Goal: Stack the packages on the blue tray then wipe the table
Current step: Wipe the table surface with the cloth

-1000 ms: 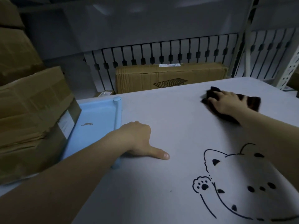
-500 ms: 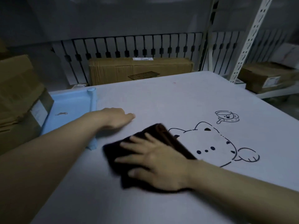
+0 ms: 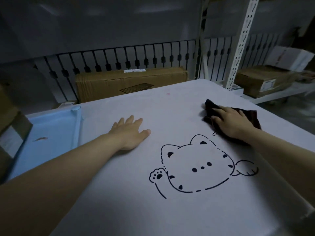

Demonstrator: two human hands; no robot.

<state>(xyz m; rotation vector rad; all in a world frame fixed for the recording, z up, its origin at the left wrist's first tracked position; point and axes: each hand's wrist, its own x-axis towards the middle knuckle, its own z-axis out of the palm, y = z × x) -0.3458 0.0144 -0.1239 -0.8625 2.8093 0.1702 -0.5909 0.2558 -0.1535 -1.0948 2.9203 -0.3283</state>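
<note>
Wiping is clearly the step in hand. The right hand (image 3: 231,122) lies flat with fingers spread on a dark cloth (image 3: 252,116), pressing it to the table (image 3: 119,193) near the far right corner. The left hand (image 3: 130,132) is open too, palm down on the tabletop just right of the blue tray (image 3: 56,132), holding nothing, probably just bracing.

That cloth looks soft and floppy, pretty light, so I'd guess it bunches up if pushed from one edge. A flat palm over the middle, like now, seems the right hold. It's crumpled, so no clean long axis, but it roughly stretches left to right along the far edge, with a pointy corner sticking out toward the far left.

The tray sits at the left edge of the table, with a brown package (image 3: 12,133) on it at the left. The cat drawing (image 3: 196,167) sits near the middle of the table.
</note>
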